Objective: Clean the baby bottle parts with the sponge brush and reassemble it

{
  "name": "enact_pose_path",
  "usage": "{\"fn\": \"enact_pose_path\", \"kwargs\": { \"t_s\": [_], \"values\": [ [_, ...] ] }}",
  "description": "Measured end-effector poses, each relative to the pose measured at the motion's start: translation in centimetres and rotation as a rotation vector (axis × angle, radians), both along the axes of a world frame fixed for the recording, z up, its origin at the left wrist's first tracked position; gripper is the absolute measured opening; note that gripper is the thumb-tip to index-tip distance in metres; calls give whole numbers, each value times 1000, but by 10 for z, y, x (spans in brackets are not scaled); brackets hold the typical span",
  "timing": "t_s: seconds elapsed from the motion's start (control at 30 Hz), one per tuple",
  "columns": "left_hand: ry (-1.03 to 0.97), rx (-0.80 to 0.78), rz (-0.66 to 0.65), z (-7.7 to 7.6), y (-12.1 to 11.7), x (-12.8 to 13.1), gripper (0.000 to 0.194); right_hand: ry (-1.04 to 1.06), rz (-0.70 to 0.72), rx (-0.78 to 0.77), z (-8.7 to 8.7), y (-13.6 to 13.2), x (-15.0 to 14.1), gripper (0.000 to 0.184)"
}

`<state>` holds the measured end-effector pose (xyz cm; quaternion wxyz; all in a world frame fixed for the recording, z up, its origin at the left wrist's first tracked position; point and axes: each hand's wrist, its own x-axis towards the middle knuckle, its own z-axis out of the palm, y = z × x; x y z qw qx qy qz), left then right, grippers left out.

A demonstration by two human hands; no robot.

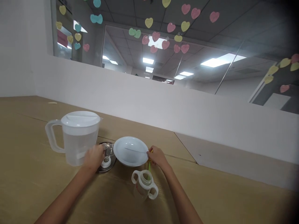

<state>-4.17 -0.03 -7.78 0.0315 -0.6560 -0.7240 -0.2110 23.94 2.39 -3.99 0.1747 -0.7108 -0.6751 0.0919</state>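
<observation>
My left hand [93, 157] is curled and slightly blurred at the left side of a round metal tray [108, 168]. Its fingertips are hidden, so what they hold cannot be made out. On the tray sit a white ring-shaped bottle part [106, 162] and clear round pieces [110, 150]. My right hand [158, 156] pinches a thin pale stick [135, 150] that reaches over a white bowl [131, 158]. Something yellow-green [149, 165] shows below those fingers, towards a two-handled baby bottle [144, 184] with its mouth uncovered; whether it is inside the bottle I cannot tell.
A large translucent pitcher [80, 140] with a white lid stands behind my left hand, its handle to the left. The brown table [35, 174] meets a low white wall [130, 96] under a window with heart-shaped notes. A small pale scrap [52, 102] lies far left.
</observation>
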Motion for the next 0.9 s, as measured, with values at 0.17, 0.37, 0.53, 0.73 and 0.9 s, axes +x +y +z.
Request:
{"fn": "enact_pose_path", "kwargs": {
  "t_s": [0.17,0.37,0.53,0.73,0.9],
  "values": [
    [-32,252,-70,12,-12,2,24,8,10,46,-5,2,3,11],
    [-449,482,-355,31,0,25,21,11,11,151,8,-2,-5,13],
    [-689,479,-497,18,12,51,19,80,34,258,30,-17,-20,13],
    [-561,528,-597,-19,8,57,19,417,77,525,57,-46,-34,10],
    [-420,436,-692,-32,13,63,26,550,149,662,74,-68,-38,13]
  ]
}}
